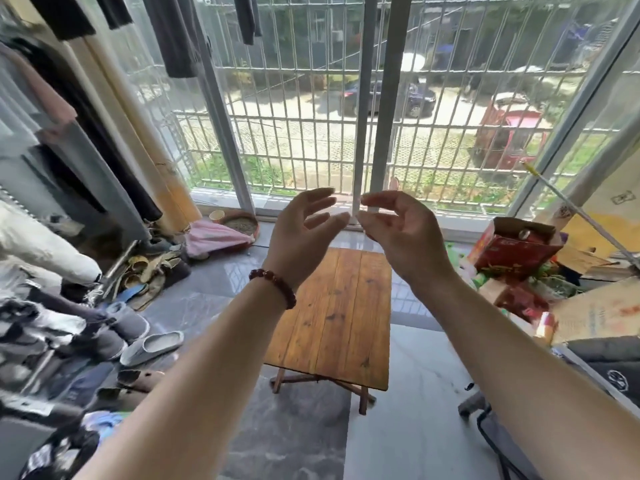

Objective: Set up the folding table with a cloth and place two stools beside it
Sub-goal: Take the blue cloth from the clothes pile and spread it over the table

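Left hand: raised above the table, fingers loosely spread and curved, holding nothing; bead bracelet on the wrist.
Right hand: level with the left, palm facing it, fingertips close but apart; also empty.
Folding table: stands unfolded on the grey floor, centre, near the window; top bare, with no cloth on it.
Stools: none in view.
Handling: the plank top looks stiff and fairly light. It is probably best gripped by its two long edges, as the crossed legs may fold if it is lifted by one end.
Writing: the red carton and cardboard on the right carry print too blurred to read.
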